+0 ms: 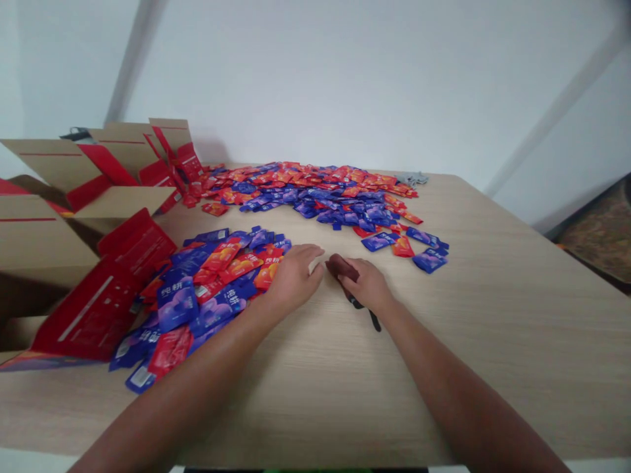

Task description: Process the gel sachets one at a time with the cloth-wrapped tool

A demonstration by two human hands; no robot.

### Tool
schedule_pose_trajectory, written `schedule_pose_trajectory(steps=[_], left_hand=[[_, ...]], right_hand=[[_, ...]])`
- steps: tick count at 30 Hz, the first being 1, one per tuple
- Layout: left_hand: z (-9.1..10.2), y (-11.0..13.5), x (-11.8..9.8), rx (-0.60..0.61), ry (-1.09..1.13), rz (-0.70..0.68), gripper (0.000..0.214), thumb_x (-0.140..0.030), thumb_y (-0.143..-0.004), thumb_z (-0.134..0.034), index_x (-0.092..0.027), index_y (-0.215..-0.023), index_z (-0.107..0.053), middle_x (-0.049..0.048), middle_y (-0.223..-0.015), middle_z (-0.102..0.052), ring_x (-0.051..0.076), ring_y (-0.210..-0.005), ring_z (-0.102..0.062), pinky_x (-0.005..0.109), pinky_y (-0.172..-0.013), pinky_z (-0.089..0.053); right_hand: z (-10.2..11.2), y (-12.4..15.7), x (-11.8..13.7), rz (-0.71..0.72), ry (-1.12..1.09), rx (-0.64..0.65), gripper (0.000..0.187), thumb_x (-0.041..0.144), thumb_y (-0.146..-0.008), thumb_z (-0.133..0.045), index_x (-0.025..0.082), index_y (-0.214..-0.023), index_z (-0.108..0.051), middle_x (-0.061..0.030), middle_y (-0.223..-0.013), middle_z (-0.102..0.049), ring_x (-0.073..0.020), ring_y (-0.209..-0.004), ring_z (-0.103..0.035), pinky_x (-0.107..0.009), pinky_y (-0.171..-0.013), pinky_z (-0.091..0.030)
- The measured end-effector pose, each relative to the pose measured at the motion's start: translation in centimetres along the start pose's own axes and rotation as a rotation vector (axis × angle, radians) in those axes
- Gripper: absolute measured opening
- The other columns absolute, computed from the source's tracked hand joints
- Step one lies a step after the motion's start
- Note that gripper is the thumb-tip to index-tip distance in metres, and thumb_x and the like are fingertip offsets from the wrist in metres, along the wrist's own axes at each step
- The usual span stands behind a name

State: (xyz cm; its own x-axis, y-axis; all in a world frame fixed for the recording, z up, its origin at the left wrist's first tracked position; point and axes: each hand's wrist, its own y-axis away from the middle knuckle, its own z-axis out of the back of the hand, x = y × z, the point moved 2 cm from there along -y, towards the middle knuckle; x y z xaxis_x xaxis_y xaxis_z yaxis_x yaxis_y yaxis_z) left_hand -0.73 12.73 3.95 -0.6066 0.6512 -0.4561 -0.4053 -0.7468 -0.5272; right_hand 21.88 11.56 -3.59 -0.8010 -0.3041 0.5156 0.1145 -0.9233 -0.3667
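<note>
My left hand (294, 276) rests on the wooden table (493, 315) with its fingers curled, beside a near pile of red and blue sachets (207, 289). A small pale item shows at its fingertips. My right hand (365, 284) is closed round a dark maroon object (340, 265), with a thin black strip (367, 314) trailing from under the palm. The two hands nearly touch at the table's middle.
A larger spread of red and blue sachets (325, 190) lies farther back. Open cardboard boxes with red flaps (98, 190) stand at the left, and flat red cartons (98, 302) lie before them. A grey item (413, 177) sits at the far edge. White wall behind.
</note>
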Motion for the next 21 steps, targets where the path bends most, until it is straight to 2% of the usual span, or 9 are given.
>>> schedule_pose_trajectory(steps=[5,7,10,12,14,16,21], left_hand=[[-5.1,-6.2,-2.7,0.238,-0.047,-0.131,0.037,-0.022,-0.095,-0.059,-0.014,-0.128,-0.076,0.0135,-0.133,-0.077,0.027,-0.127,-0.069,0.042,-0.117,-0.053],[-7.4,-8.8,-3.2,0.343,-0.098,-0.192,0.045,-0.025,-0.096,-0.060,-0.013,-0.138,-0.071,0.0156,-0.142,-0.073,0.030,-0.134,-0.066,0.043,-0.120,-0.050],[-11.0,-12.1,-3.7,0.586,-0.209,-0.223,0.056,-0.027,-0.098,-0.059,-0.013,-0.152,-0.060,0.0168,-0.155,-0.064,0.029,-0.142,-0.062,0.039,-0.121,-0.048],[-12.9,-13.9,-3.9,0.653,-0.230,-0.215,0.059,-0.026,-0.097,-0.061,-0.011,-0.154,-0.057,0.0181,-0.160,-0.059,0.029,-0.145,-0.059,0.036,-0.121,-0.046],[-14.4,-15.0,-4.0,0.707,-0.245,-0.216,0.061,-0.028,-0.098,-0.063,-0.013,-0.157,-0.055,0.0168,-0.165,-0.054,0.028,-0.148,-0.056,0.033,-0.122,-0.045],[-15.5,-15.4,-3.8,0.768,-0.271,-0.209,0.059,-0.030,-0.098,-0.064,-0.016,-0.155,-0.058,0.0163,-0.161,-0.059,0.029,-0.142,-0.061,0.033,-0.117,-0.049],[-15.8,-15.0,-3.4,0.840,-0.349,-0.163,0.046,-0.031,-0.100,-0.061,-0.015,-0.143,-0.069,0.0200,-0.140,-0.072,0.033,-0.126,-0.071,0.039,-0.105,-0.057]], right_hand=[[0.2,0.0,0.6,-0.030,0.067,0.010,0.019,0.034,-0.094,-0.071,0.023,-0.108,-0.077,-0.0107,-0.104,-0.079,-0.0312,-0.101,-0.071,-0.040,-0.090,-0.053],[0.2,0.0,0.7,-0.058,0.082,0.027,0.014,0.034,-0.094,-0.071,0.024,-0.102,-0.077,-0.0100,-0.101,-0.079,-0.0309,-0.098,-0.072,-0.039,-0.087,-0.054],[0.3,0.0,0.9,-0.033,0.066,0.038,0.018,0.031,-0.093,-0.072,0.025,-0.109,-0.077,-0.0078,-0.107,-0.081,-0.0307,-0.104,-0.072,-0.040,-0.092,-0.055],[0.4,0.0,1.1,0.010,0.054,0.028,0.025,0.028,-0.092,-0.072,0.023,-0.116,-0.075,-0.0090,-0.116,-0.080,-0.0312,-0.111,-0.071,-0.042,-0.098,-0.055],[0.6,-0.1,1.3,0.043,0.042,0.021,0.029,0.027,-0.091,-0.073,0.020,-0.119,-0.073,-0.0114,-0.121,-0.078,-0.0315,-0.115,-0.070,-0.043,-0.102,-0.054],[0.8,-0.1,1.4,0.049,0.040,0.028,0.028,0.027,-0.092,-0.074,0.018,-0.118,-0.073,-0.0131,-0.121,-0.078,-0.0317,-0.114,-0.070,-0.043,-0.103,-0.054],[0.7,-0.2,1.4,0.050,0.063,0.066,0.022,0.028,-0.092,-0.074,0.018,-0.112,-0.075,-0.0146,-0.116,-0.079,-0.0324,-0.109,-0.071,-0.044,-0.101,-0.054]])
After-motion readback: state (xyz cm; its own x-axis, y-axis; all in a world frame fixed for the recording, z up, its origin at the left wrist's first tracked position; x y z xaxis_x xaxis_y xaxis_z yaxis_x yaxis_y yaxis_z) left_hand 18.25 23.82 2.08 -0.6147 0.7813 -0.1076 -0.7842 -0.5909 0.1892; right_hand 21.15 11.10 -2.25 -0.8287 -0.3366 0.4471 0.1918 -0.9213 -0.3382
